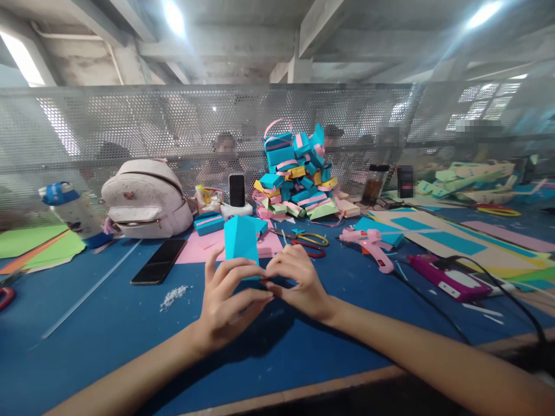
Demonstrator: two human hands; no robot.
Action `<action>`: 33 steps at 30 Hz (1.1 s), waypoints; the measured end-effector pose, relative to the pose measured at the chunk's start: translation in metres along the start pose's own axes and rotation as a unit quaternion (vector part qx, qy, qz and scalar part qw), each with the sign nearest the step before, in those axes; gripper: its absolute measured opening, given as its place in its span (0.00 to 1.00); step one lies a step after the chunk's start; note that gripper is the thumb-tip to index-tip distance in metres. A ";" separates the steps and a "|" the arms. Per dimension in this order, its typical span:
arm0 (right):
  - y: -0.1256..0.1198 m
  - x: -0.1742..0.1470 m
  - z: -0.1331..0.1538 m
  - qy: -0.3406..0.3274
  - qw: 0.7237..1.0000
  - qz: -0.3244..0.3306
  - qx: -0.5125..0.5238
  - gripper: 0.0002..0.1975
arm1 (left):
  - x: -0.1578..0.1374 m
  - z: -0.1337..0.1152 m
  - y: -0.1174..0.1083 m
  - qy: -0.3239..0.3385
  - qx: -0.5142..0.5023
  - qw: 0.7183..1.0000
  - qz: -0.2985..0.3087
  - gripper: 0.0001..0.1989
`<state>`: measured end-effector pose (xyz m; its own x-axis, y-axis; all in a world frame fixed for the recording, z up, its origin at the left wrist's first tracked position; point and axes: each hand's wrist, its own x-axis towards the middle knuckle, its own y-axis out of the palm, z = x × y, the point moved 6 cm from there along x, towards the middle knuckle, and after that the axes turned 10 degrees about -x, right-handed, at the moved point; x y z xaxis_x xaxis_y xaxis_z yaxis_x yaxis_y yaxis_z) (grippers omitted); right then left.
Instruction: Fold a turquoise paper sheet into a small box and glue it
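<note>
Near the centre of the frame, a folded blue paper piece (240,238) is held up above the blue tabletop (121,323). Its lower right corner is pinched in the grip of both the left hand (229,297) and the right hand (300,280), fingertips brought together. At centre right, a pink glue gun (364,237) is laid; left of centre, a black phone (159,262) is seen.

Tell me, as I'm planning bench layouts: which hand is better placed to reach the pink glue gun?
Probably the right hand: it is nearer the pink glue gun, which lies on that side. The left hand is farther away and holds the blue paper.
</note>
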<state>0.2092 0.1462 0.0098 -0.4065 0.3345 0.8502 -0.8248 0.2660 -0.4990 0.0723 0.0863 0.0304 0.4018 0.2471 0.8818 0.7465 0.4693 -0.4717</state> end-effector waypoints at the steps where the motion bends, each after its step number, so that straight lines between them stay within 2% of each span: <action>1: -0.001 0.001 -0.001 0.001 1.000 -0.001 -0.003 0.01 | 0.000 0.000 0.000 -0.001 -0.005 1.000 0.000 0.06; 8: -0.015 0.006 -0.013 0.027 0.998 -0.039 -0.037 0.02 | -0.001 0.019 -0.006 -0.065 -0.015 0.998 0.017 0.06; 14: -0.019 0.004 -0.024 0.048 0.996 -0.052 -0.051 0.02 | -0.006 0.038 -0.010 -0.109 -0.028 0.994 0.003 0.05; 19: -0.018 0.002 -0.030 0.062 0.995 -0.053 -0.050 0.01 | -0.009 0.048 -0.008 -0.117 -0.039 0.992 0.003 0.05; 33: -0.017 0.001 -0.030 0.066 0.995 -0.050 -0.048 0.02 | -0.011 0.052 -0.008 -0.136 -0.049 0.990 -0.001 0.06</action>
<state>0.2344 0.1698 0.0142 -0.2642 0.4158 0.8703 -0.8141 0.3877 -0.4324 0.0344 0.1244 0.0247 0.2530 0.4709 0.8452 0.8006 0.3886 -0.4561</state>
